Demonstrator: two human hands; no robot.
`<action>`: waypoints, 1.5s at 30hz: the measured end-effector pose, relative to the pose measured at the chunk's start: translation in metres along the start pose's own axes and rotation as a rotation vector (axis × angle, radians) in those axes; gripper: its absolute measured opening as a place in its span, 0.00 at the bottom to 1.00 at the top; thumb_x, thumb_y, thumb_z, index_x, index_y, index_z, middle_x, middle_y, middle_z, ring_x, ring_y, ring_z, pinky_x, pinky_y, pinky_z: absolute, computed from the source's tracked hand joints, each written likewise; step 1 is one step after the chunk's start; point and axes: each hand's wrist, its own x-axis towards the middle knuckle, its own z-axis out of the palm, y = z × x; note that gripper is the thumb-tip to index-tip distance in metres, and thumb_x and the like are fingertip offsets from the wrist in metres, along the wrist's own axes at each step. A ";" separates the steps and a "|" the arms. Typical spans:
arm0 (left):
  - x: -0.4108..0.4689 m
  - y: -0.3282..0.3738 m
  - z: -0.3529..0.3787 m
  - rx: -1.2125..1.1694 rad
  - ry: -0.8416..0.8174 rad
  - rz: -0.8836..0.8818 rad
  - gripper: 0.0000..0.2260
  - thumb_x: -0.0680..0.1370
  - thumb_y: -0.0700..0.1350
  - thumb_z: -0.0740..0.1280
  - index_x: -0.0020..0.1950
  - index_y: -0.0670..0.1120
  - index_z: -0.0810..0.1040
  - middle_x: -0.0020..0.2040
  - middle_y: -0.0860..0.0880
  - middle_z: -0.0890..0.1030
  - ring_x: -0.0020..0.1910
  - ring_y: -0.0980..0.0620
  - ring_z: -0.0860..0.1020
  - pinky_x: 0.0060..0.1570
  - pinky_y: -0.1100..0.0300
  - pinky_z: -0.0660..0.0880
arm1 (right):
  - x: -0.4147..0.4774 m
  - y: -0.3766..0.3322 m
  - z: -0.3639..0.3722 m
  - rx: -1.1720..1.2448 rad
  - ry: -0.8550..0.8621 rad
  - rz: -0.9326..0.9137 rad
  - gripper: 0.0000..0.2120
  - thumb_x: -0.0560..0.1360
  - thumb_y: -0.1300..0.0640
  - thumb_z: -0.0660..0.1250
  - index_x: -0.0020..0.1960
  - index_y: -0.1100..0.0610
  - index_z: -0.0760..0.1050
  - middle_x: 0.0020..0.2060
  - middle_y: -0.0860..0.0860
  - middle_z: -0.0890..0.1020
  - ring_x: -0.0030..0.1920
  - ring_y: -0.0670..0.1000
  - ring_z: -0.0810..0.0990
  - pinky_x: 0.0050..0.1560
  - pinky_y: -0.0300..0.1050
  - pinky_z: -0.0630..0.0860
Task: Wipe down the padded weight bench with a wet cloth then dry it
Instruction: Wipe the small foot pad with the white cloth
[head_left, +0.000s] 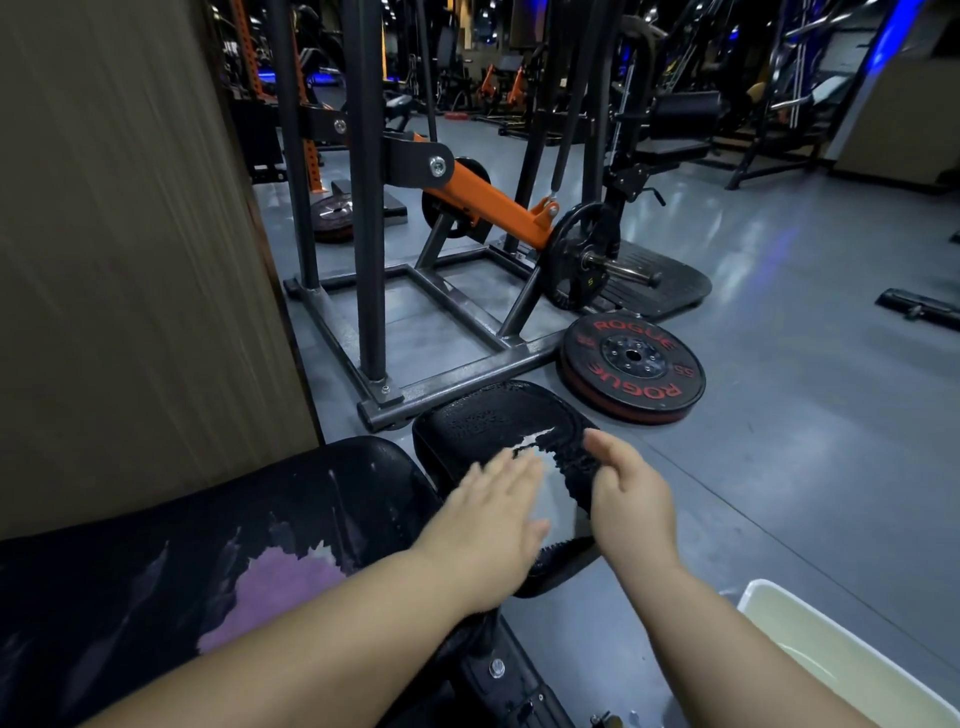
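Observation:
The bench has a black padded seat pad (498, 415) and a larger black back pad (208, 519); both glisten with wet streaks. A white cloth (556, 493) lies on the seat pad, between my hands. My left hand (493, 525) lies flat on the cloth with straight fingers and is blurred by motion. My right hand (628, 493) is at the pad's right edge, fingers straight and palm turned inward, touching the cloth's side. A purple cloth (280, 587) lies on the back pad by my left forearm.
A white tub (841, 660) with pale liquid stands on the floor at the lower right. A black Rogue weight plate (631, 364) lies just beyond the seat. A steel and orange machine frame (447, 332) stands ahead, a brown panel (130, 234) on the left.

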 end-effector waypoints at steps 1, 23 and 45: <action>0.004 0.004 0.004 0.030 -0.047 0.030 0.27 0.84 0.53 0.50 0.80 0.49 0.42 0.80 0.53 0.41 0.78 0.54 0.39 0.73 0.58 0.34 | 0.002 0.001 -0.001 -0.025 0.020 -0.004 0.23 0.74 0.68 0.54 0.62 0.52 0.77 0.59 0.47 0.80 0.60 0.46 0.76 0.59 0.39 0.68; 0.018 -0.032 0.001 0.052 -0.258 -0.010 0.28 0.83 0.59 0.44 0.79 0.53 0.35 0.77 0.57 0.33 0.74 0.57 0.30 0.72 0.58 0.29 | 0.026 0.021 0.020 -0.659 -0.104 -0.143 0.21 0.81 0.52 0.51 0.73 0.43 0.64 0.74 0.40 0.61 0.76 0.44 0.53 0.75 0.48 0.49; 0.023 -0.025 0.003 0.087 -0.305 0.064 0.27 0.83 0.59 0.43 0.78 0.54 0.35 0.77 0.57 0.32 0.74 0.56 0.29 0.70 0.57 0.27 | 0.027 0.028 0.022 -0.601 -0.077 -0.152 0.20 0.81 0.53 0.52 0.71 0.44 0.67 0.73 0.40 0.64 0.75 0.44 0.56 0.74 0.48 0.52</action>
